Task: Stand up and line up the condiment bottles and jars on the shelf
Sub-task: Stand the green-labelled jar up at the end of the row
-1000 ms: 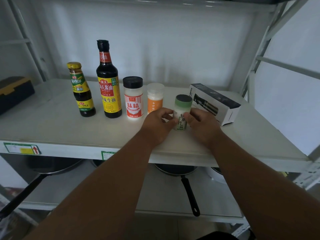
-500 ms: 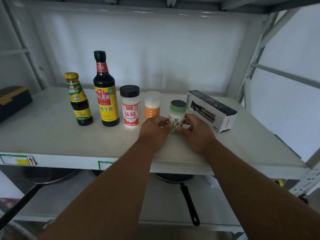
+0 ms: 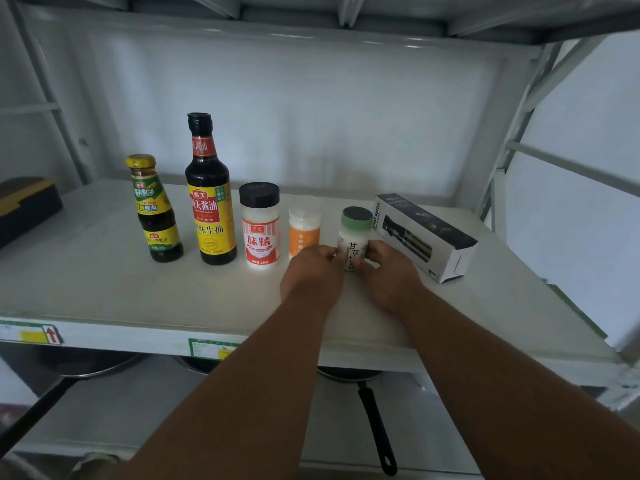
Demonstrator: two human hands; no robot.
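White metal shelf (image 3: 104, 289), five condiment containers upright in a row; tall dark glass soy sauce bottle with red-and-yellow label (image 3: 210, 195) taken as landmark. Just left of it: shorter dark sauce bottle with yellow cap and green-yellow label (image 3: 154, 211). Right of it, in order: white plastic seasoning jar with black lid and red label (image 3: 260, 226), small clear-capped jar with orange label (image 3: 304, 227), then small white plastic jar with green lid (image 3: 354, 233) at far end of row.

Left hand (image 3: 313, 271) and right hand (image 3: 389, 270) both pinching green-lidded jar low on its body, one from each side, fingertips curled round label. Two-sided grip near base probably for fine turning or nudging: label faces forward, matching the others. Jar upright, base apparently on shelf.

Farther right from soy bottle, beyond the row: black-and-white cardboard spray-bottle box (image 3: 424, 235), lying flat, angled. Far left: dark case with yellow trim (image 3: 26, 206). Below shelf: black-handled frying pan (image 3: 375, 427).

Judgement: task near done; final alignment only.
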